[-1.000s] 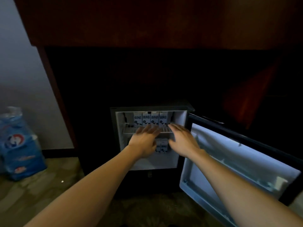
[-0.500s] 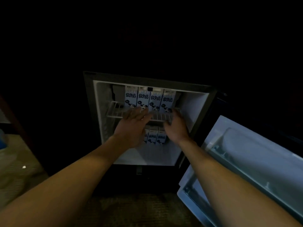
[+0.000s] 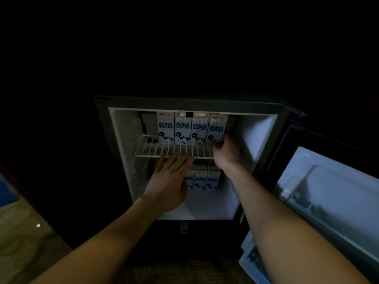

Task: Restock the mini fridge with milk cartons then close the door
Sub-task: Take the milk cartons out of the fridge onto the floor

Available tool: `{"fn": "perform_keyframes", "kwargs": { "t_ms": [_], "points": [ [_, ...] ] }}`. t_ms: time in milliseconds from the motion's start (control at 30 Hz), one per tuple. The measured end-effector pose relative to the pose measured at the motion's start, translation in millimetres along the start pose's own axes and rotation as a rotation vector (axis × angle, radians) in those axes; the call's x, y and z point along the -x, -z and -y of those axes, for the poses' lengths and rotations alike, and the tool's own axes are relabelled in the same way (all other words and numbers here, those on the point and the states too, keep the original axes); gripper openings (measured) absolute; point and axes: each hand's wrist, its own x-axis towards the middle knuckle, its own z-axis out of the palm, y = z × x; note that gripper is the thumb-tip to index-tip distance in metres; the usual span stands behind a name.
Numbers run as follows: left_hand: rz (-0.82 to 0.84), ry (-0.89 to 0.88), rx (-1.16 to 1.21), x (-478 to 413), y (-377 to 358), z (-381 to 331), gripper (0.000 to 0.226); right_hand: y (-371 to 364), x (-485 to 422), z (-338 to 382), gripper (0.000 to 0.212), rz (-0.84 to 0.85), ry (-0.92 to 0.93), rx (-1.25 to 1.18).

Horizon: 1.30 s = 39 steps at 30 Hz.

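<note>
Four milk cartons stand upright in a row on the wire shelf of the mini fridge, with lower cartons beneath. Right hand grips the rightmost carton low at its side, fingers curled round it. Left hand is flat, fingers straight, at the shelf's front edge, holding nothing. We judge the cartons fairly light, stiff card that dents if squeezed; take them by the flat sides. The fridge wall crowds the right hand; the open door stands to the right.
</note>
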Motion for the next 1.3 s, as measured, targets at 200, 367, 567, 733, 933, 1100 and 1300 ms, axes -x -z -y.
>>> {"fn": "perform_keyframes", "kwargs": {
  "t_ms": [200, 367, 567, 733, 933, 1100, 1300],
  "points": [
    [-0.036, 0.031, 0.055, 0.1, 1.2, -4.7, 0.076, 11.6, 11.4, -3.9, 0.03, 0.046, -0.035, -0.26],
    [-0.212, 0.203, 0.206, -5.2, 14.0, -21.7, 0.058, 13.0, 25.7, -1.7, 0.029, 0.018, 0.003, -0.225],
    [-0.32, 0.354, 0.472, -5.9, 30.9, -35.9, 0.042, 11.1, 50.8, 11.5, 0.033, 0.095, 0.083, -0.142],
    [-0.251, 0.411, 0.719, -4.3, 35.9, -31.1, 0.037, -4.7, 62.4, 12.7, 0.025, 0.231, 0.219, -0.147],
    [-0.258, 0.487, 0.951, -1.9, 27.4, -18.7, 0.03, -21.8, 65.7, 17.7, 0.023, 0.238, 0.4, -0.045],
    [-0.276, 0.581, 1.053, 3.7, 21.9, -6.7, 0.034, -21.4, 66.4, 18.0, 0.027, 0.165, 0.396, -0.105],
    [-0.235, 0.629, 1.041, 10.8, 8.7, 9.0, 0.031, -21.2, 34.8, 21.4, 0.027, -0.186, 0.143, -0.196]
  ]
}}
